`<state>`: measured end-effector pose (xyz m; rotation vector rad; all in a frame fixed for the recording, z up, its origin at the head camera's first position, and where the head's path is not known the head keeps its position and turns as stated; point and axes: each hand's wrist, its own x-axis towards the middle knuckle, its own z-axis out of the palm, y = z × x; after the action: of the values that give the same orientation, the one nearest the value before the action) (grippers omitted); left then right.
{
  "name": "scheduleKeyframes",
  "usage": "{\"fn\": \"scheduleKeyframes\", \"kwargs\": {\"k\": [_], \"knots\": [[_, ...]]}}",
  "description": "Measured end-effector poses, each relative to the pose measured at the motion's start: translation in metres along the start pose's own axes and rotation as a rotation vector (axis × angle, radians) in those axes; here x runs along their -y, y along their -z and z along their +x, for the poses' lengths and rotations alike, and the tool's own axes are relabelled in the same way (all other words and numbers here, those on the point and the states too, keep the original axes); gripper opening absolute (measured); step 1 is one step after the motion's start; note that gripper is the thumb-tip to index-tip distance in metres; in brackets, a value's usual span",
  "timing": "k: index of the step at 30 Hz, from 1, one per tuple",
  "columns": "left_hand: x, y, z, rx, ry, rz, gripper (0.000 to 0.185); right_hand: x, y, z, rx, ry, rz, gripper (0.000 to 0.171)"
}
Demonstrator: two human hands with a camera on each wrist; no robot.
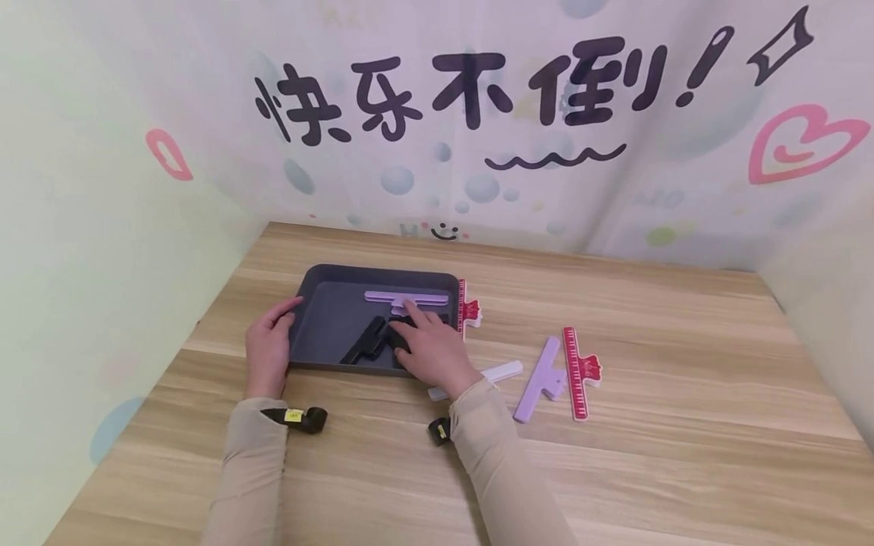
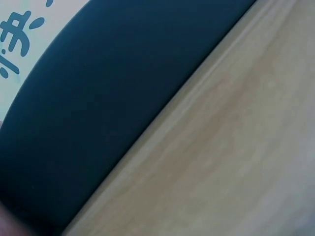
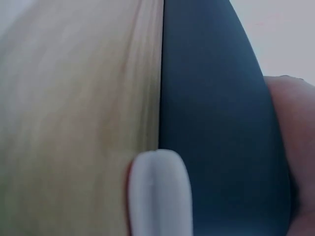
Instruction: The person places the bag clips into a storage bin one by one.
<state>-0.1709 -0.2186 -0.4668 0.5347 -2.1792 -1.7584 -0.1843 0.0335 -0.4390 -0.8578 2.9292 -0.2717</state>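
A dark grey rectangular tray (image 1: pixel 321 326) stands on the wooden table. My left hand (image 1: pixel 268 345) grips its left wall, fingers at the rim. The left wrist view shows the tray's outer wall (image 2: pixel 108 88) close up. Inside the tray lie a purple long-bar clip (image 1: pixel 382 296) near the back and a black long-bar clip (image 1: pixel 362 345) at the front. My right hand (image 1: pixel 437 349) reaches over the front right wall, thumb and forefinger about a second black clip (image 1: pixel 394 338), partly hidden beneath the hand. In the right wrist view, a white clip (image 3: pixel 160 196) appears below the tray wall.
A red clip with piano-key markings (image 1: pixel 471 312) lies against the tray's right side. Further right on the table lie another purple clip (image 1: pixel 538 383) and a second red clip (image 1: pixel 576 371). A printed cloth (image 1: pixel 437 189) hangs behind the table's back edge.
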Motion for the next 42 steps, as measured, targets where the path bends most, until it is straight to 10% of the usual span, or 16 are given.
{"fn": "scheduleKeyframes", "kwargs": {"k": [25,42], "knots": [[0.0007,-0.0003,-0.0006,0.008,-0.003,-0.01,0.028,0.0017,0.0006,-0.0004,0.03,-0.007,-0.08,0.049],[0.0003,-0.0001,-0.0003,0.009,-0.003,0.004,0.028,0.0005,-0.0015,-0.0006,-0.065,-0.034,0.06,0.039]]}}
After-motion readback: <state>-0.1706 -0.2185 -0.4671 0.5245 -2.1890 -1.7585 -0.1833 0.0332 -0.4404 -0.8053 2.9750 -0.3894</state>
